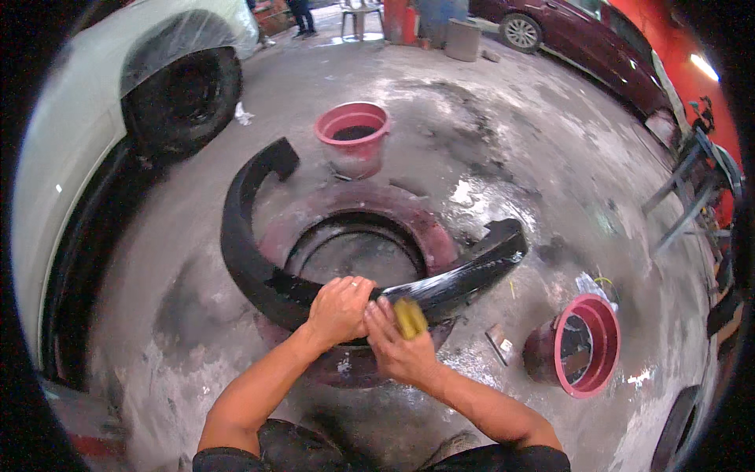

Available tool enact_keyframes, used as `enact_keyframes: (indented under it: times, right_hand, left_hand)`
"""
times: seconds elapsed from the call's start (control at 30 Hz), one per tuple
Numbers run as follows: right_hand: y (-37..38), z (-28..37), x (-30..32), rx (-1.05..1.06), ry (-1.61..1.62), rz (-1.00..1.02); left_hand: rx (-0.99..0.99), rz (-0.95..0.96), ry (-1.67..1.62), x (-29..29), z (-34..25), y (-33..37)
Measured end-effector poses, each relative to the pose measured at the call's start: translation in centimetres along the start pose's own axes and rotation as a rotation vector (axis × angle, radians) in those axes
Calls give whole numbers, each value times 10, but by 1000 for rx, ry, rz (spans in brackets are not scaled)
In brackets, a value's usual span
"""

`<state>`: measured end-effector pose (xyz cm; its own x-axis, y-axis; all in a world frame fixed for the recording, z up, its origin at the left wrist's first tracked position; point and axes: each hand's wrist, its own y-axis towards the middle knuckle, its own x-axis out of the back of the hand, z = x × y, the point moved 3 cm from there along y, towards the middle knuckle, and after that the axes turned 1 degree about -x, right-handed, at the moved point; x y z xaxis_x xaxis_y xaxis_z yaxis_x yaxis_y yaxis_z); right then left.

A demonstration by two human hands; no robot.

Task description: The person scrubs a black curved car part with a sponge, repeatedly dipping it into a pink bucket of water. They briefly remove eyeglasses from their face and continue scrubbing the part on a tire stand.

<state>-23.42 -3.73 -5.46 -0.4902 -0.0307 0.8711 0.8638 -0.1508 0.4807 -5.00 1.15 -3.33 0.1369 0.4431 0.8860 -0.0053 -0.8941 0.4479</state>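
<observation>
Fingers grip black trim near its edge, floor spreading around.

On my left I see a white car; far ahead, a pale chair, probably plastic; to my right, a maroon car near a red wall.

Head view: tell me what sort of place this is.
Probably a vehicle body workshop: a white vehicle partly covered in clear plastic, a maroon car, and a loose, curved black panel.

Black panel, yellow sponge, pink buckets, mottled grey floor, maroon car
</observation>
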Motion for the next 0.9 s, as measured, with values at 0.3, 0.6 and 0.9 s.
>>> enact_keyframes:
  times: [0.3,0.6,0.9]
  right_hand:
    - [-61,-111,70,-131,-108,192]
    - [103,31,-16,169,146,81]
    - [54,-8,19,152,46,60]
  left_hand:
    - [109,33,19,62,102,-47]
    - [163,-68,-55,47,108,-56]
    - [159,-91,-30,49,99,-45]
